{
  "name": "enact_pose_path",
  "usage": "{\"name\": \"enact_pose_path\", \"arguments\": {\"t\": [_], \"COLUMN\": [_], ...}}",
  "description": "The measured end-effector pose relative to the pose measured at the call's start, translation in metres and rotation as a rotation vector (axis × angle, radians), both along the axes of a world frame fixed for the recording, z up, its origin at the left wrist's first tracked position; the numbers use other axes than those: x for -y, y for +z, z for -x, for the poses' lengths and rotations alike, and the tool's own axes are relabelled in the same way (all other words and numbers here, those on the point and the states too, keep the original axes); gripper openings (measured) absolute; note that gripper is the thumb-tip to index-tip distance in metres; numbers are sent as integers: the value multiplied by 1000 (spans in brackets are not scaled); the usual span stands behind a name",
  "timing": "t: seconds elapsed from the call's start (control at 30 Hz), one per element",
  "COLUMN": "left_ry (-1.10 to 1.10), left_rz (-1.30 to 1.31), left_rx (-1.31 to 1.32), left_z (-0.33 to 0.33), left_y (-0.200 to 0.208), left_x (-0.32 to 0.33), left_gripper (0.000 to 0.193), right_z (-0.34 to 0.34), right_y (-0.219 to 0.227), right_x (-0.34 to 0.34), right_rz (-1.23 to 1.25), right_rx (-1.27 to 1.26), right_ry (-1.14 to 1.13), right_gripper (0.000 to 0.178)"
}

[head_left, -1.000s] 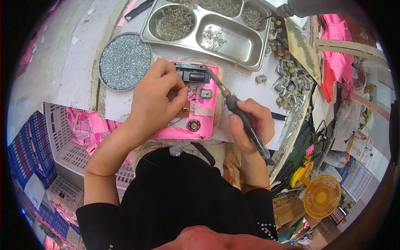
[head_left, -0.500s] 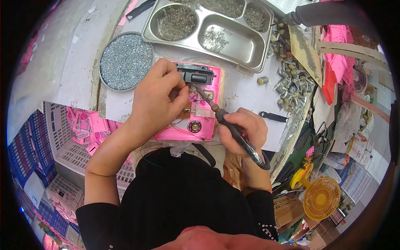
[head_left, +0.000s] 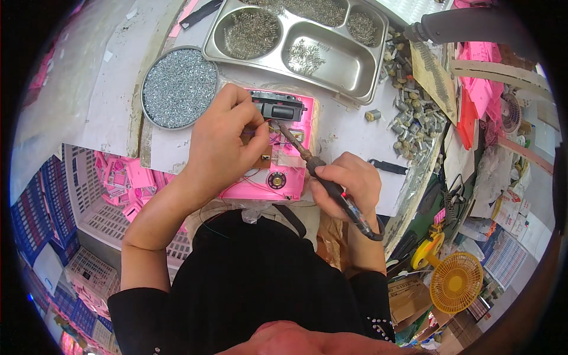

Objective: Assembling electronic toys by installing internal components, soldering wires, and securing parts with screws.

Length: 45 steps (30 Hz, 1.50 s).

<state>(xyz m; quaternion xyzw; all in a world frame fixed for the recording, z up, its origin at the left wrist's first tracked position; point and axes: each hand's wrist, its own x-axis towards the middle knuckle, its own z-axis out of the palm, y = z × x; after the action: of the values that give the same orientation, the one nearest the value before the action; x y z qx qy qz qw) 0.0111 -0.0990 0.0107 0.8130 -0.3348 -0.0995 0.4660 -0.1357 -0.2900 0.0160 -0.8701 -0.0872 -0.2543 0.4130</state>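
The soldering iron point(head_left: 329, 185), likely light, is best gripped by its handle point(head_left: 348, 204), as in the curled right hand point(head_left: 356, 182); toward ten o'clock, flimsy red wire point(head_left: 267, 121) is pinched by the left hand point(head_left: 223, 131).

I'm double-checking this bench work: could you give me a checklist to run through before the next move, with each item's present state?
1. Soldering iron held in the right hand: ok.
2. Iron tip well clear of the left hand: not ok, very close.
3. Red wire firmly pinched: cannot tell, grip hidden.
4. Pink casing lying open side up: ok.
5. Iron heated: cannot tell.
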Motion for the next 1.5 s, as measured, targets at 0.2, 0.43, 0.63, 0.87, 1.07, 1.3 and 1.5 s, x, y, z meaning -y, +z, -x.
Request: {"name": "enact_pose_path", "arguments": {"t": [0.2, 0.43, 0.63, 0.87, 1.07, 1.3, 1.5], "left_ry": [13, 17, 26, 46, 56, 69, 67], "left_rz": [-6, -18, -26, -34, -50, -45, -40], "left_rx": [8, 49, 83, 141, 198, 226, 212], "left_z": [2, 2, 3, 5, 7, 8, 9], "left_y": [-1, -2, -3, -6, -9, -10, -10], "left_x": [2, 2, 3, 5, 5, 5, 7], "left_gripper": [11, 11, 12, 12, 13, 13, 13], "right_z": [-1, -7, -9, -10, -10, -6, 9], "right_y": [4, -5, -7, 0, -1, 2, 5], "right_x": [3, 5, 3, 2, 3, 4, 11], "right_rz": [-22, -8, -18, -36, -27, -28, 12], "right_rx": [-32, 1, -2, -34, -35, -24, -14], "right_ry": [-6, 24, 16, -10, -7, -9, -47], "right_gripper": [32, 28, 28, 31, 30, 30, 27]}}
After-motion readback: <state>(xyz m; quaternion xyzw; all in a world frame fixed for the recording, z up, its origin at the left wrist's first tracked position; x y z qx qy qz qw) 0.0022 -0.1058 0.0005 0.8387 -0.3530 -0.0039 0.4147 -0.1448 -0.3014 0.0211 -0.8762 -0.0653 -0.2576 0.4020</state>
